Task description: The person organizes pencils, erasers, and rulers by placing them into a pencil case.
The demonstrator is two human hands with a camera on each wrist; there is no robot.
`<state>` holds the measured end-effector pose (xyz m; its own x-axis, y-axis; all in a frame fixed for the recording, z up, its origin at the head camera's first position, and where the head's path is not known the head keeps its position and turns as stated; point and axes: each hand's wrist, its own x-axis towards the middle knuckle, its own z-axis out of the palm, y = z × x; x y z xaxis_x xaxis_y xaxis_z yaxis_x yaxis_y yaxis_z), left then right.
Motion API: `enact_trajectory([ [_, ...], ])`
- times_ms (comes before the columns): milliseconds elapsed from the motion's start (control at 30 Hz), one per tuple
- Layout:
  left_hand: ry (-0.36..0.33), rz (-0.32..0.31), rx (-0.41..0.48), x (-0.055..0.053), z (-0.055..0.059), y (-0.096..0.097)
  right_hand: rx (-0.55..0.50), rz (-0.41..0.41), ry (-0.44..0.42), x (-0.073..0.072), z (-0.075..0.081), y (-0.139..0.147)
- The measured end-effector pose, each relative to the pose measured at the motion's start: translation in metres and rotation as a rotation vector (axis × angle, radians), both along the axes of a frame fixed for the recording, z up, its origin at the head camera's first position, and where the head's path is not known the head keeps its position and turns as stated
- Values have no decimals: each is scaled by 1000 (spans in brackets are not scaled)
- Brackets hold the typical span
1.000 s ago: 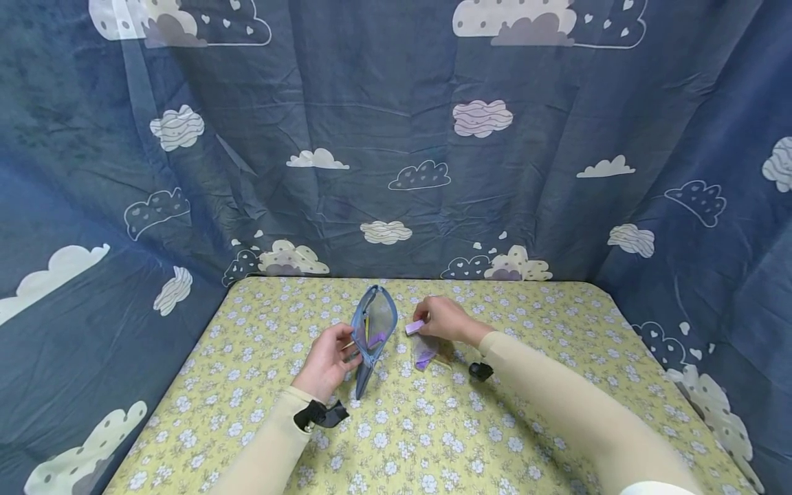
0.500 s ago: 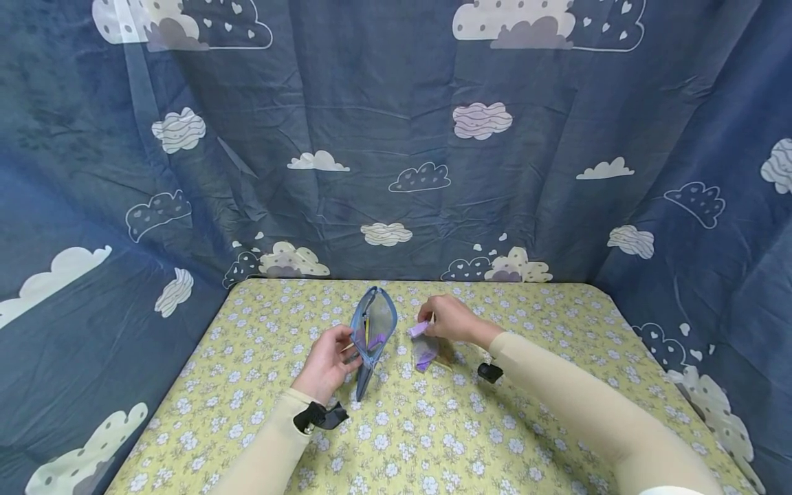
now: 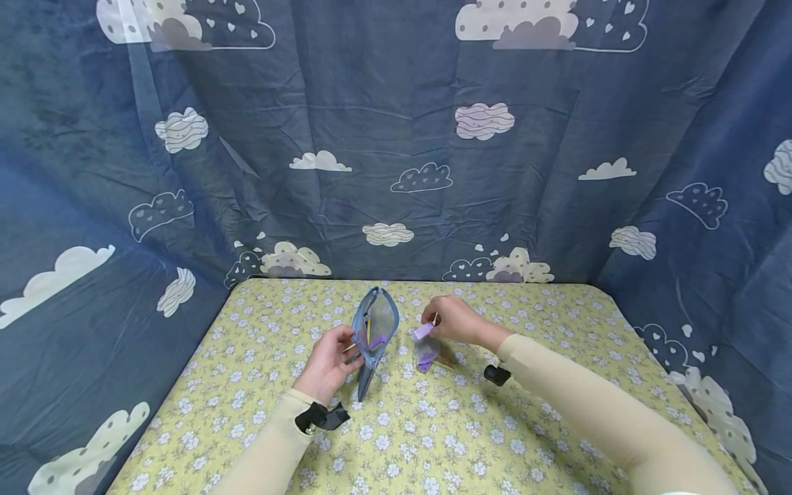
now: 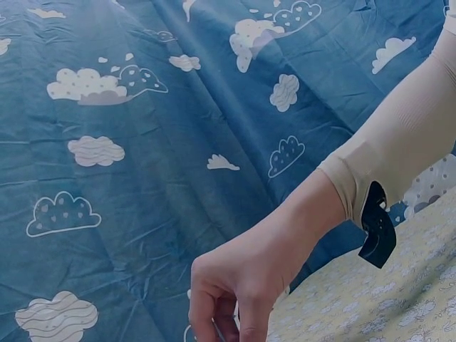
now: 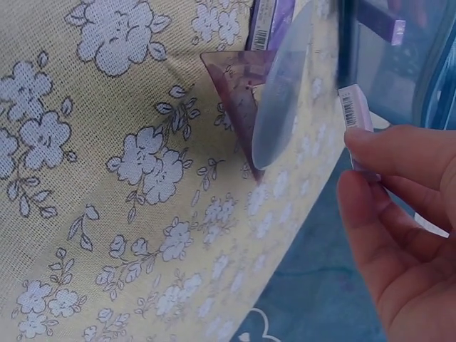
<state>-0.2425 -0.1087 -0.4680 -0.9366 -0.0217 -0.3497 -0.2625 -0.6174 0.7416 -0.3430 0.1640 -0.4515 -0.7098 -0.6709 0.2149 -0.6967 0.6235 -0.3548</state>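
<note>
My left hand grips the side of an unzipped blue mesh pencil case, its mouth spread wide. Inside lie a yellow pencil and a purple piece. To the right, my right hand pinches a small lilac-and-white eraser with a barcode between thumb and fingertips. On the cloth beneath it are a reddish see-through set square, a clear curved plastic piece and a purple box with a barcode. The left wrist view shows the right hand from the side; its fingertips are cut off.
A yellow floral cloth covers the table. Dark blue cloud-print curtains hang along its back and both sides. Black straps are on both wrists.
My right hand has shifted slightly to the right with the eraser, which is tilted more now. The left hand and the pencil case have hardly moved.
</note>
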Motion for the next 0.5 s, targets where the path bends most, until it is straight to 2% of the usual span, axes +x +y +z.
enact_trajectory([
  [500,3,-10,-8,0,-1,0,-8,-3,-24,10,17,0],
])
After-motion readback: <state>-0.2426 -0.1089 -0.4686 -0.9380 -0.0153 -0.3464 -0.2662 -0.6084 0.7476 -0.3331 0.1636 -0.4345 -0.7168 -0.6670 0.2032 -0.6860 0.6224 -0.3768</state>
